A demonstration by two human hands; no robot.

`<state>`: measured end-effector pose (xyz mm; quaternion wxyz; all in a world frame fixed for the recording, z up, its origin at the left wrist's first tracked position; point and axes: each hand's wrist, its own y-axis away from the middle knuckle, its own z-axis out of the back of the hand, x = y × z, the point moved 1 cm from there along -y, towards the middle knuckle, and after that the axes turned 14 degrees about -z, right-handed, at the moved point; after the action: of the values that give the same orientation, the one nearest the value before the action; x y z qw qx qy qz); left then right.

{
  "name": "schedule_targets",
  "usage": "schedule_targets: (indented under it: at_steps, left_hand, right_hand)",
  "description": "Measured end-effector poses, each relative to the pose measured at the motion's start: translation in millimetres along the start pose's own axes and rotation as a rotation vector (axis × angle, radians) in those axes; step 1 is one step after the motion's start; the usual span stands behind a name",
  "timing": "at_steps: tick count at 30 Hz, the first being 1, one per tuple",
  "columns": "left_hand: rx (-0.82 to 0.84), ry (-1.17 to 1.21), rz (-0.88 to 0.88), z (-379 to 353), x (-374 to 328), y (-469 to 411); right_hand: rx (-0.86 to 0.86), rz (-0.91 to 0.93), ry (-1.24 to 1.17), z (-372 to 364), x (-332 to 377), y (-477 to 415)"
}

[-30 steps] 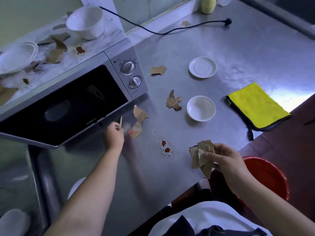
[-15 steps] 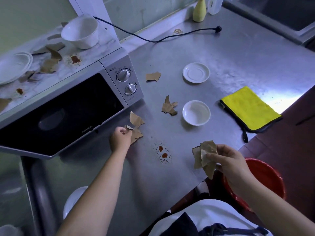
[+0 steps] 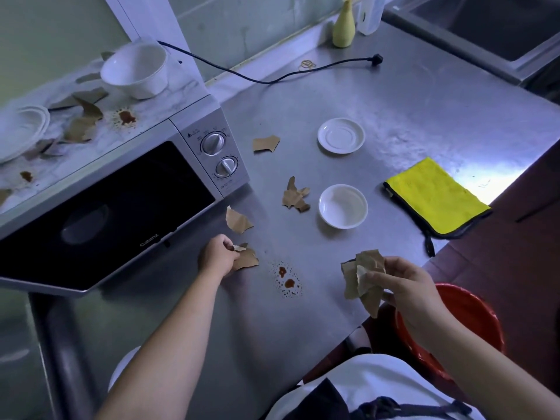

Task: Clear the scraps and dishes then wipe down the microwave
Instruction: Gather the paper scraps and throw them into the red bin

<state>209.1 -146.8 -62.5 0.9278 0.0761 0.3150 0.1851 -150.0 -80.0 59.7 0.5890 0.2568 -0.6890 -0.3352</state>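
A torn brown paper scrap (image 3: pixel 247 258) lies flat on the steel counter (image 3: pixel 409 95), just in front of the microwave (image 3: pixel 121 189) door's lower right corner. The left hand (image 3: pixel 215 256) is right at it. The scrap spreads away from the fingertips to the right, its longer side running roughly left to right across the counter. The fingers of this hand are curled in tight, and thumb and fingertips pinch the scrap's upper left edge while the rest of the paper rests on the steel. This is plainly the nearer hand.

The right hand (image 3: pixel 403 286) is well apart to the right, above the counter's near edge. Its fingers are bent round a bunch of scraps (image 3: pixel 362 277), crumpled brown pieces held between thumb and fingers, so it has no room for more. Below it, past the edge, stands a red bin (image 3: pixel 475 313).

A splatter of reddish sauce (image 3: pixel 286 278) marks the steel between the two hands. Three more loose scraps lie farther out: one (image 3: pixel 238 221) just beyond the left hand, one (image 3: pixel 295 197) beside a small white bowl (image 3: pixel 343 206), one (image 3: pixel 266 144) near the microwave's dials. A white saucer (image 3: pixel 341 135) and a folded yellow cloth (image 3: pixel 433 197) sit to the right. On the microwave's top are further scraps (image 3: pixel 83 125), sauce spots, a white bowl (image 3: pixel 135 71) and a white plate (image 3: pixel 21 131)
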Motion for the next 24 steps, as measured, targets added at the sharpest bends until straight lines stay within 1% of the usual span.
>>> schedule_targets:
  at_steps: [2, 5, 6, 8, 10, 12, 16, 21, 24]
  left_hand:
    - [-0.006, 0.048, -0.007, 3, 2, -5]
    - [-0.04, 0.39, 0.013, 11, -3, -14]
    - [-0.073, 0.478, 0.02, 13, -7, -19]
    - [-0.138, 0.581, 0.048, 17, -17, -29]
    - [-0.208, 0.659, 0.115, 17, -24, -43]
    - [-0.249, 0.693, 0.189, 11, -25, -56]
    - [-0.261, 0.606, 0.255, -10, -18, -69]
    - [-0.263, 0.478, 0.203, -13, -33, -56]
    - [-0.24, 0.532, 0.127, -8, -52, -43]
  right_hand:
    - [0.005, -0.008, -0.006, -1, 0, -1]
    - [0.007, -0.013, -0.016, -2, -1, 0]
    - [0.001, -0.014, -0.022, -1, -2, 1]
    - [-0.018, -0.013, -0.038, 3, -4, 1]
    - [-0.032, -0.013, -0.046, 6, -5, 3]
    - [-0.049, -0.014, -0.053, 9, -6, 5]
    - [-0.072, -0.005, -0.076, 16, -8, 8]
    - [-0.08, 0.004, -0.105, 29, -8, 6]
    - [-0.072, 0.005, -0.117, 34, -7, -2]
